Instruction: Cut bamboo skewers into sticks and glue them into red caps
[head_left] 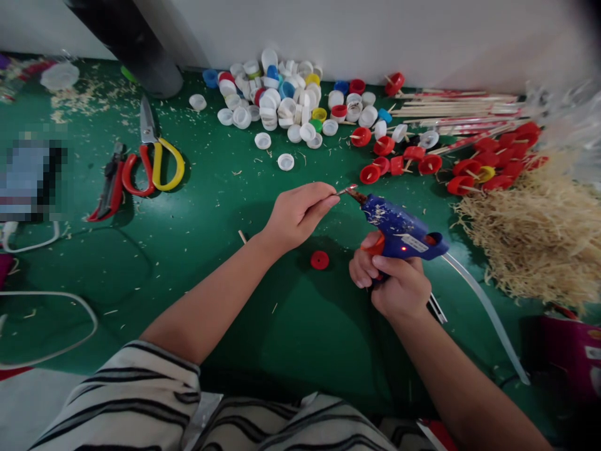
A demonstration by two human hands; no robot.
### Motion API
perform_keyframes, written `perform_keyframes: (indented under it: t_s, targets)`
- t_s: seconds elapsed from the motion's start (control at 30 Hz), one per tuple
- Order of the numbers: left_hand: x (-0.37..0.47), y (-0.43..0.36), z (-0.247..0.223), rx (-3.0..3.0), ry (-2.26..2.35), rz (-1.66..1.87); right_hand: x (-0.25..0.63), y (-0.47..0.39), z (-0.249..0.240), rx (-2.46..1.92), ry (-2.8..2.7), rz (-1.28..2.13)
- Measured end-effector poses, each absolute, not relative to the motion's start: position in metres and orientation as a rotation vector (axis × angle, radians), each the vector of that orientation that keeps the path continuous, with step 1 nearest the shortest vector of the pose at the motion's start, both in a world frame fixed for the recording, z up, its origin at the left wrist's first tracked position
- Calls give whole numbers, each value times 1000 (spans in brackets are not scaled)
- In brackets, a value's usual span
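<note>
- One left hand (300,214) is pinching a thin rod (345,190).
- One right hand (398,282) is gripping a glue gun (402,227).
- One red cap (320,260) is lying between them.

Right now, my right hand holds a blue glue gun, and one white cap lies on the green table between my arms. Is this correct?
One thing is wrong: that cap is red, not white, as the head view shows. Your right hand does hold the blue glue gun, and the table is green.
</note>
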State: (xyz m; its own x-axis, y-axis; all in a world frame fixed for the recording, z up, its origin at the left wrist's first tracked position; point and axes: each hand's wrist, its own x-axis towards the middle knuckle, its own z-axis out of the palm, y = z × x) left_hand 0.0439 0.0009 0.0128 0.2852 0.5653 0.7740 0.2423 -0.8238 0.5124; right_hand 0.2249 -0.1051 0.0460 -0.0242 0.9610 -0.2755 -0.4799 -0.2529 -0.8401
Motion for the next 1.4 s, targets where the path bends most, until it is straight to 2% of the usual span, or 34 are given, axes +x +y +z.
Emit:
perform_keyframes:
  t_s: [0.47,0.73,1.4]
  targets:
    - [44,1,11,2269,715,1580,244,-94,47,-990,-605,1541]
    - [46,1,14,2280,732,1540,234,-102,43,-943,-736,1648]
    - [43,1,13,2235,702,1567,247,-97,45,-879,-569,1883]
